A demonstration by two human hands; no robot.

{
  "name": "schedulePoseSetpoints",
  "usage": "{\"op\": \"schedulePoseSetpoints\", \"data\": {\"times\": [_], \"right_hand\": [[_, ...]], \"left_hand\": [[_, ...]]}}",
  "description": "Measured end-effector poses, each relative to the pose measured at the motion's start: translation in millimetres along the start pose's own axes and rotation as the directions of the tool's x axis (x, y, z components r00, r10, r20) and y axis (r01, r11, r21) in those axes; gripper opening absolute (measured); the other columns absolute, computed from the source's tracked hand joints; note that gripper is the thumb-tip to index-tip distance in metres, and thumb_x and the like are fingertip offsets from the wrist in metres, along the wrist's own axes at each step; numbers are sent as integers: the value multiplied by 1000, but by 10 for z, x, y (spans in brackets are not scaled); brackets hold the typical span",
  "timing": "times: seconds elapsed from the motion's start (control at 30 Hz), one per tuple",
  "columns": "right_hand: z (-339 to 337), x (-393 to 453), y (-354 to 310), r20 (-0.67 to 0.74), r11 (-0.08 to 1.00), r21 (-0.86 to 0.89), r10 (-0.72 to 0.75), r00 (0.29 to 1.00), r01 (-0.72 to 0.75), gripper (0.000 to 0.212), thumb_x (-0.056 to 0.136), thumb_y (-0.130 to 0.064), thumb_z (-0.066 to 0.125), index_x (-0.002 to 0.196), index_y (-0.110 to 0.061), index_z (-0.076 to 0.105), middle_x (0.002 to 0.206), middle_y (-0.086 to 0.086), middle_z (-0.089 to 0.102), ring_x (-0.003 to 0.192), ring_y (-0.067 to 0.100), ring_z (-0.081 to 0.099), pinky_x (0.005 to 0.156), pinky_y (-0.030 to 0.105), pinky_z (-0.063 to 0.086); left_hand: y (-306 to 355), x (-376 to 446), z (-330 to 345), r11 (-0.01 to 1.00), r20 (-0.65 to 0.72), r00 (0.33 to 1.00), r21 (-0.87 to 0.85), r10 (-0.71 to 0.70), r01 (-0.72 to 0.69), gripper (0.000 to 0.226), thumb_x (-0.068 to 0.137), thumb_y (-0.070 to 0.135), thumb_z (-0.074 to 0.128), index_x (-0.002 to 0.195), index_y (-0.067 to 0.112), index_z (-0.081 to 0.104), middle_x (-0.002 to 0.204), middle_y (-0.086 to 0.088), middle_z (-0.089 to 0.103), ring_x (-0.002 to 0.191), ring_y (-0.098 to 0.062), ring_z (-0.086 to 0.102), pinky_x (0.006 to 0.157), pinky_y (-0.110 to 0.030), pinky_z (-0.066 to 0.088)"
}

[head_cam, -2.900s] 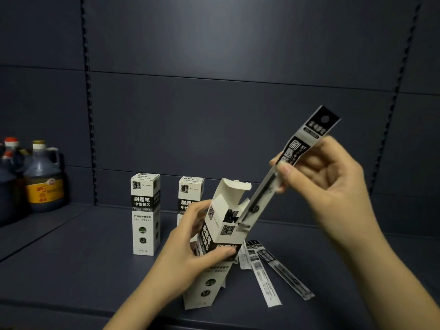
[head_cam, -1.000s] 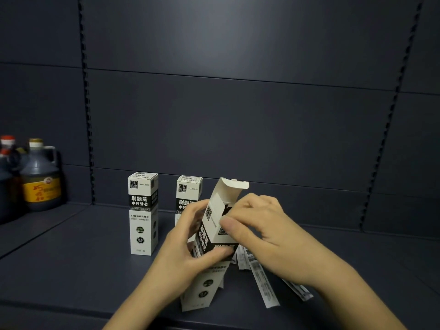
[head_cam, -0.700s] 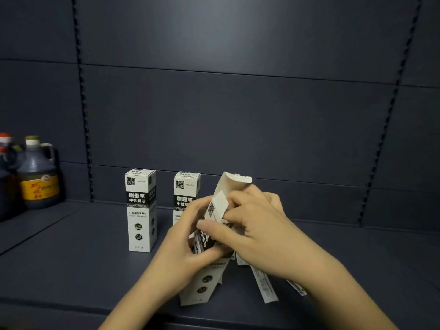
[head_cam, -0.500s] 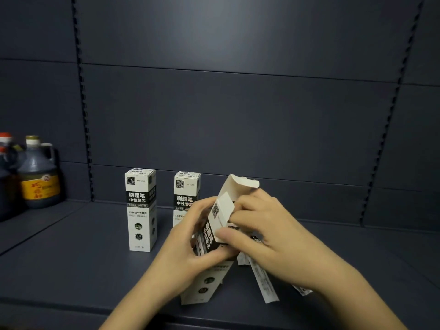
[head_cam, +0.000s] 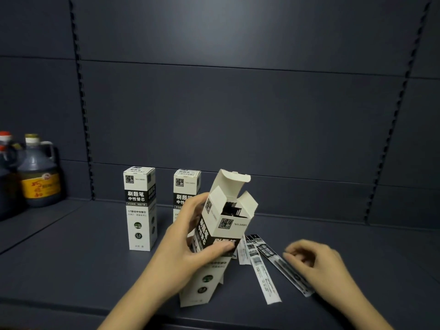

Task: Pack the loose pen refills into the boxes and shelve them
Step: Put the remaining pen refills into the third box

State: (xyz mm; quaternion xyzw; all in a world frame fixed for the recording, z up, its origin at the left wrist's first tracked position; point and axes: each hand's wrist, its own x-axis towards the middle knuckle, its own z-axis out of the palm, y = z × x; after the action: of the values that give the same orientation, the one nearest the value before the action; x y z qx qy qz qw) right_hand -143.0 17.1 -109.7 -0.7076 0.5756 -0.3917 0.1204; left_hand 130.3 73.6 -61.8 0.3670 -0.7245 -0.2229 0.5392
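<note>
- Pen refills (head_cam: 266,267): several flat sleeved packs, fanned on the shelf (head_cam: 71,258) just right of the held box; more are seen as dark ends inside the box mouth.
- Handling, judged: each pack is taken to be light, thin and somewhat flexible, with a slick wrapper; a pinch near one end is advised, so that the other end can be steered into the opening.
- Open box (head_cam: 223,225): tilted, its foot resting on the shelf, top flaps standing up; thin card, likely to crush if squeezed hard.
- Left hand (head_cam: 190,246): wrapped round the middle of the open box, thumb across the front face, fingers behind.
- Right hand (head_cam: 312,260): lowered over the rightmost loose pack, fingers loosely curled at its edge; whether the pack is already pinched cannot be told.
- Closed boxes (head_cam: 140,208): two, upright, set further back and left of the held one; the nearer to the hand is partly hidden.
- Dark bottles (head_cam: 38,172): at far left of the shelf, well apart.
- Progress, judged: packing is mid-way, with loose packs left out and the box not yet closed.
</note>
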Motion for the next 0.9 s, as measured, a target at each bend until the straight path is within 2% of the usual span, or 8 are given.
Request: {"op": "schedulePoseSetpoints", "data": {"times": [0.1, 0.23, 0.3, 0.4, 0.57, 0.7, 0.8, 0.9], "right_hand": [[86, -15, 126, 16, 995, -24, 98, 995, -98, 16, 74, -27, 84, 67, -26, 71, 63, -9, 68, 61, -5, 57, 61, 7, 44], [104, -64, 159, 27, 997, -41, 63, 998, -61, 18, 73, -22, 85, 72, -31, 69, 72, -4, 68, 74, -2, 59, 62, 9, 45], [83, -77, 163, 52, 998, -9, 67, 996, -67, 21, 72, -22, 86, 81, -30, 69, 75, -3, 68, 72, -1, 58, 62, 9, 45], [73, -71, 176, 85, 997, -7, 72, 994, -72, 26, 73, -22, 86, 88, -29, 67, 78, -3, 69, 69, -1, 57, 63, 9, 44], [38, -58, 209, 144, 996, -44, 88, 986, -83, 22, 81, -20, 78, 97, -30, 66, 84, -6, 68, 76, -7, 57, 65, 9, 44], [24, -43, 233, 177, 991, -89, 109, 978, -95, 30, 85, -25, 74, 113, -25, 66, 90, -9, 67, 74, -9, 55, 68, 9, 44], [27, -27, 239, 186, 989, -119, 103, 977, -82, 40, 88, -25, 70, 126, -22, 61, 98, -13, 63, 75, -2, 58, 71, 5, 43], [45, -12, 225, 187, 986, -144, 110, 976, -83, 40, 90, -23, 67, 129, -20, 59, 99, -12, 62, 75, 4, 57, 69, 6, 43]], "left_hand": [[-11, 14, 11, 1000, 7, 1000, -5, -3, 3, 63, 70, 42, 78, 122, 59, 46, 129, 23, 61, 120, -1, 60, 96, -31, 48], [-39, 35, 19, 1000, -3, 1000, 0, 3, -3, 64, 69, 40, 78, 122, 57, 47, 128, 22, 62, 119, -3, 60, 95, -31, 48], [-48, 37, 31, 1000, -9, 1000, 3, 6, -6, 64, 69, 40, 78, 121, 58, 47, 127, 22, 62, 118, -3, 60, 94, -31, 49], [-44, 31, 40, 1000, -7, 1000, 1, 3, -3, 63, 68, 41, 78, 120, 59, 47, 127, 23, 62, 118, -1, 60, 92, -28, 49], [-63, 23, 23, 1000, -14, 1000, 15, -3, 3, 65, 69, 41, 78, 124, 55, 47, 128, 22, 61, 121, -3, 59, 99, -37, 49], [-78, 11, 4, 1000, -22, 1000, 18, -8, 8, 64, 70, 39, 79, 124, 52, 47, 127, 19, 62, 120, -6, 60, 98, -40, 51], [-93, -9, -18, 1000, -29, 999, 14, -16, 17, 64, 71, 39, 79, 125, 50, 47, 126, 14, 63, 121, -12, 60, 101, -45, 50], [-95, -35, -27, 1000, -27, 1000, 13, -13, 14, 64, 71, 38, 79, 125, 49, 47, 126, 13, 63, 121, -13, 60, 100, -44, 51]]}}
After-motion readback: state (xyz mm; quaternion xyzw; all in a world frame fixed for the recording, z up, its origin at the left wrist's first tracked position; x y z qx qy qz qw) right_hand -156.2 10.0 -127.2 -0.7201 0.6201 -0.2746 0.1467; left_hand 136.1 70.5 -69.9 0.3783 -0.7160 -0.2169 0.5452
